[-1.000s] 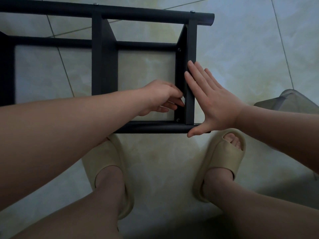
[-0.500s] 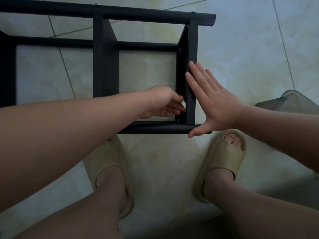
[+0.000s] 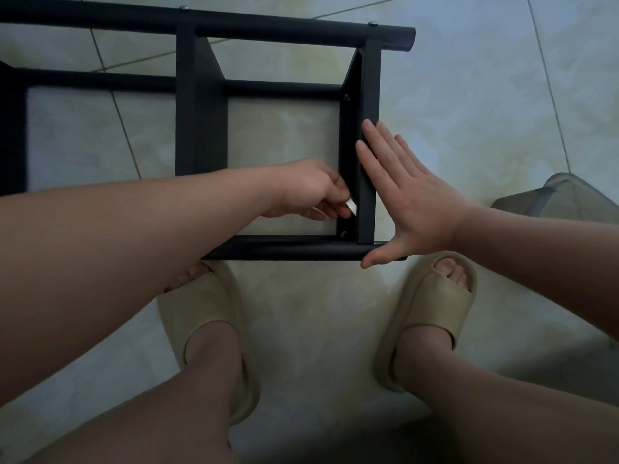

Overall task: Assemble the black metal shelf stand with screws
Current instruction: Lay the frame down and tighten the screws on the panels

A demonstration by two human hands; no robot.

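Since the earlier frame, left hand (image 3: pixel 311 190) has shifted lower along the end crosspiece (image 3: pixel 366 182), fingers curled around a small pale item (image 3: pixel 351 206), identity unclear, beside the lower screw (image 3: pixel 343 234). Right hand (image 3: pixel 407 192) lies open and flat against the crosspiece's outer face, holding nothing. Black shelf stand (image 3: pixel 197 105) lies on the tiled floor (image 3: pixel 469 105) ahead of both slippers (image 3: pixel 432 316).
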